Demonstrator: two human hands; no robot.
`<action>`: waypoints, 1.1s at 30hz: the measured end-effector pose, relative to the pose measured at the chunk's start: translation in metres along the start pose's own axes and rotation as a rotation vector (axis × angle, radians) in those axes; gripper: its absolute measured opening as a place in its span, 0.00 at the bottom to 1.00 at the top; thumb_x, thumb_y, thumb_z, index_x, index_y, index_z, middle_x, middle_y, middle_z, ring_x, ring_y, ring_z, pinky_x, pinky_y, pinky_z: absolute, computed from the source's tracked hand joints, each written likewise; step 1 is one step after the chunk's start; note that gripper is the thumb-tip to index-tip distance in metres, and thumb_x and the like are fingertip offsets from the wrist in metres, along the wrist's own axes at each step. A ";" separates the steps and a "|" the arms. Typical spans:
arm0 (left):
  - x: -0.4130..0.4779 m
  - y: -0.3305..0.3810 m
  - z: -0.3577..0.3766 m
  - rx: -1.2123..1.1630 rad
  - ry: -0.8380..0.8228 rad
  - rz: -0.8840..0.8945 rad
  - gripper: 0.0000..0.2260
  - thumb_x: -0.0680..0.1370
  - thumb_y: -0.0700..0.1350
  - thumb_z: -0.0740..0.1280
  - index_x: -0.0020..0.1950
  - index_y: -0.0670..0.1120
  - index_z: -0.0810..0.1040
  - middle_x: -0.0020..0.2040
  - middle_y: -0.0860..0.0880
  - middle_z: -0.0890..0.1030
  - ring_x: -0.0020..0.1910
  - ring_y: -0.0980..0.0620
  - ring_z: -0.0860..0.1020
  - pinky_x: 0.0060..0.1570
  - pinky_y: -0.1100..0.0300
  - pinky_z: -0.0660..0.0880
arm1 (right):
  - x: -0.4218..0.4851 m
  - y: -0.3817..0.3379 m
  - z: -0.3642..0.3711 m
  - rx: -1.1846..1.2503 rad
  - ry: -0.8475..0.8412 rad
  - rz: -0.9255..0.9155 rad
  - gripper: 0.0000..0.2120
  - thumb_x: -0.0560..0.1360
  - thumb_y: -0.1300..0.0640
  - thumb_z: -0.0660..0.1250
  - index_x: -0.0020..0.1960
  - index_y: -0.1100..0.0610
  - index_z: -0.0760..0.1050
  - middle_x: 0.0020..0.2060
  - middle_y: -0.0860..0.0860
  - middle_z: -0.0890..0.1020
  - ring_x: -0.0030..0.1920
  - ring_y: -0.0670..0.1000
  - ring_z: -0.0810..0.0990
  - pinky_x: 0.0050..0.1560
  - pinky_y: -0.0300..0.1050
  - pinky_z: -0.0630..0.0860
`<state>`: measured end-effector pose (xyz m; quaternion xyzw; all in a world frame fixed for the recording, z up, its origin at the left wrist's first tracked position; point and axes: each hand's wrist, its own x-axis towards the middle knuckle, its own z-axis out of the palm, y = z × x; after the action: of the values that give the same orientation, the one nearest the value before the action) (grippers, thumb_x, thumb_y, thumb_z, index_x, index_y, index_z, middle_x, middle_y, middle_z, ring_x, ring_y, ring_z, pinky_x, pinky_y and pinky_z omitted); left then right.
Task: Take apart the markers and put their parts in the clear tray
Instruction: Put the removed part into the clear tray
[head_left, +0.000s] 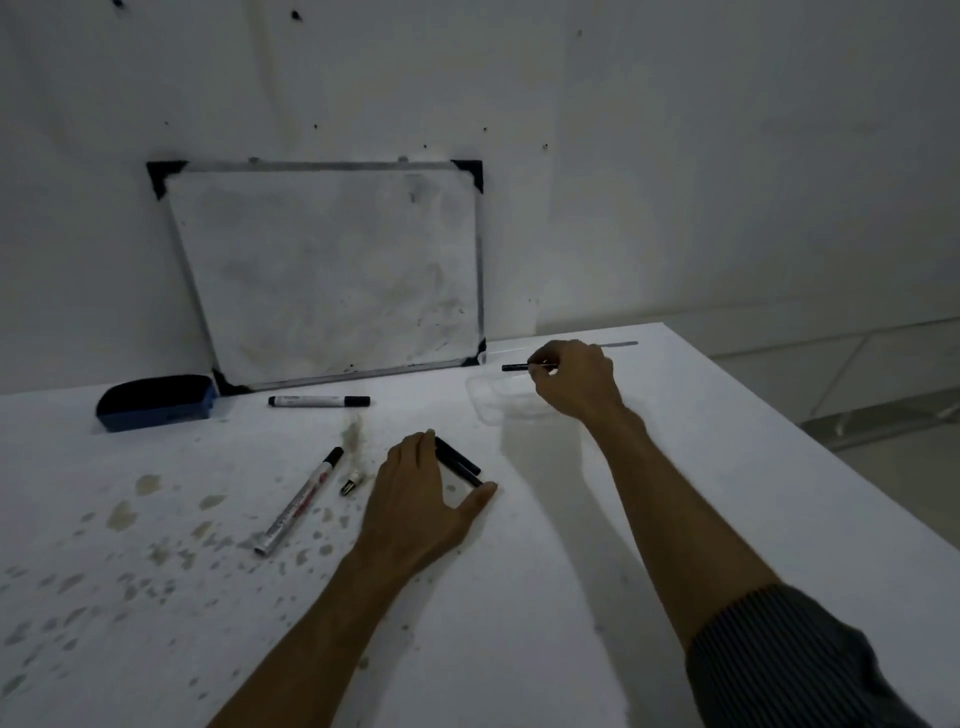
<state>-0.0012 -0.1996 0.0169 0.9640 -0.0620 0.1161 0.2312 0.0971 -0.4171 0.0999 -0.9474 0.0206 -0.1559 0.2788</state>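
The right hand (574, 379) pinches a thin, light black marker part (515, 367) by one end above the clear tray (485, 402), while the left hand (423, 499) closes on two slick dark caps (460, 460) on the table (519, 597).

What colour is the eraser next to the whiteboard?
The eraser is blue with a dark, almost black pad on top, seen in the head view.

Landmark: you're taking the clear tray (491, 402) as centre.
Left: a capped marker (318, 400) is lying, the eraser (156, 402) farther.
Behind-left: the whiteboard (332, 270) is leaning.
Front-left: your left hand (421, 499) is resting.
Above: your right hand (574, 376) is hovering.
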 end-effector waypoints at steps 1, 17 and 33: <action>0.000 0.000 0.001 0.005 0.002 0.000 0.50 0.73 0.76 0.58 0.82 0.41 0.57 0.80 0.44 0.63 0.78 0.45 0.62 0.78 0.51 0.59 | 0.011 -0.001 0.002 -0.049 -0.070 0.012 0.10 0.74 0.52 0.68 0.53 0.48 0.85 0.50 0.49 0.87 0.57 0.58 0.81 0.61 0.53 0.76; 0.003 -0.001 -0.004 -0.005 -0.066 -0.009 0.51 0.73 0.76 0.57 0.83 0.41 0.52 0.82 0.44 0.60 0.80 0.45 0.58 0.80 0.50 0.56 | 0.017 -0.020 0.002 0.044 -0.212 -0.003 0.11 0.77 0.51 0.67 0.53 0.53 0.86 0.50 0.48 0.88 0.54 0.52 0.83 0.61 0.50 0.77; -0.043 -0.115 -0.110 0.029 -0.035 -0.046 0.29 0.79 0.63 0.66 0.73 0.46 0.73 0.67 0.46 0.76 0.64 0.48 0.74 0.63 0.53 0.72 | -0.152 -0.105 0.067 0.303 -0.429 -0.236 0.11 0.80 0.50 0.67 0.59 0.52 0.83 0.53 0.46 0.86 0.49 0.42 0.81 0.44 0.29 0.71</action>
<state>-0.0445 -0.0445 0.0521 0.9703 -0.0423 0.0945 0.2187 -0.0317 -0.2741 0.0595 -0.9021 -0.1727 0.0157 0.3951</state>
